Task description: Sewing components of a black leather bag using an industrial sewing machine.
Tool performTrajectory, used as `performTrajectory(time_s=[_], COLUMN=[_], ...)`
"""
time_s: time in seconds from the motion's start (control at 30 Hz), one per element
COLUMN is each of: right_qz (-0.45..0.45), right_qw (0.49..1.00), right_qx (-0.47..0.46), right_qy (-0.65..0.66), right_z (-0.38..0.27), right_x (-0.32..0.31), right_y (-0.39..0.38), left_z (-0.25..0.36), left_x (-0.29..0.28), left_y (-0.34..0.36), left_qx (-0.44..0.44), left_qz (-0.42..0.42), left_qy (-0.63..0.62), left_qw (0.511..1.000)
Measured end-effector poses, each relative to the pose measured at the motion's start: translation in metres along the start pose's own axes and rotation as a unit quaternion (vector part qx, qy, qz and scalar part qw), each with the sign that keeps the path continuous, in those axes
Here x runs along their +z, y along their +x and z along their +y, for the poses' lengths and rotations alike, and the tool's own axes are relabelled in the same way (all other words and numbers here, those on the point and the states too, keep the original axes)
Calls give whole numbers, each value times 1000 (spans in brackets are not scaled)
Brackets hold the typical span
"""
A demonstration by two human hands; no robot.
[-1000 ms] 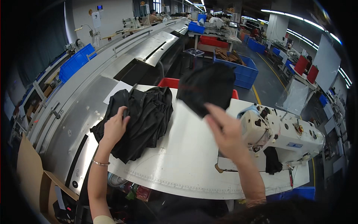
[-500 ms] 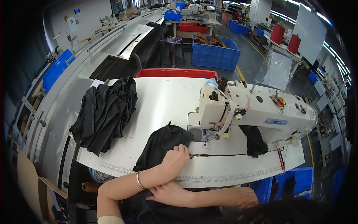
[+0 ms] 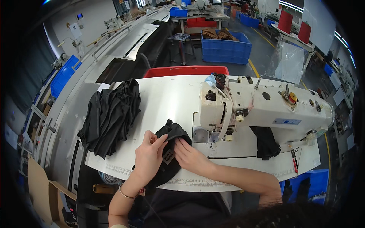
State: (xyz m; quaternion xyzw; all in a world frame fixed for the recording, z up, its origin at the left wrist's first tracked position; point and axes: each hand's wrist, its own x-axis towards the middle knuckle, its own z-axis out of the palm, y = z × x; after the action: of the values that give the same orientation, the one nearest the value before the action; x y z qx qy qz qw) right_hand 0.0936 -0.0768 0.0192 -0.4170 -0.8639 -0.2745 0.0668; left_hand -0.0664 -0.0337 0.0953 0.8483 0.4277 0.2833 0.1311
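My left hand (image 3: 151, 154) pinches the folded top edge of a black fabric piece (image 3: 169, 167) at the front middle of the white sewing table (image 3: 163, 87). My right hand (image 3: 190, 159) grips the same piece from the right, fingers together, beside a small light label on it. A pile of crumpled black fabric pieces (image 3: 108, 117) lies to the left. Right of my hands stands a white sewing machine (image 3: 258, 106), its needle area close to the fabric. Another black fabric strip (image 3: 264, 142) lies under the machine's arm, near a red-handled tool (image 3: 294, 161).
A metal rail surface (image 3: 70, 114) runs along the left, with a cardboard box (image 3: 36, 186) near me. Beyond the table are a red bin (image 3: 186, 70), a blue crate (image 3: 226, 53) and a stool (image 3: 178, 40). A blue bin (image 3: 319, 182) sits below at right. Distant people work behind.
The piece my right hand held raised has come down onto the table. My left hand left the pile, crossed over my right arm, and both hands now work at its upper edge, exposing the label.
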Motion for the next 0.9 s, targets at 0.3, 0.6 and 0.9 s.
performTrajectory(time_s=[0.3, 0.6, 0.9], right_qz=[14, -131, -24], right_qw=[903, 940, 923], right_qx=[17, 12, 171], right_qy=[428, 315, 343], right_z=[-13, 28, 7], right_x=[1, -9, 13], right_y=[-47, -75, -89], left_z=[-26, -34, -4], left_x=[103, 162, 150], left_y=[63, 110, 134], left_qx=[188, -42, -99], left_qz=[-80, -235, -261], left_qy=[90, -551, -479], left_qw=[975, 800, 833])
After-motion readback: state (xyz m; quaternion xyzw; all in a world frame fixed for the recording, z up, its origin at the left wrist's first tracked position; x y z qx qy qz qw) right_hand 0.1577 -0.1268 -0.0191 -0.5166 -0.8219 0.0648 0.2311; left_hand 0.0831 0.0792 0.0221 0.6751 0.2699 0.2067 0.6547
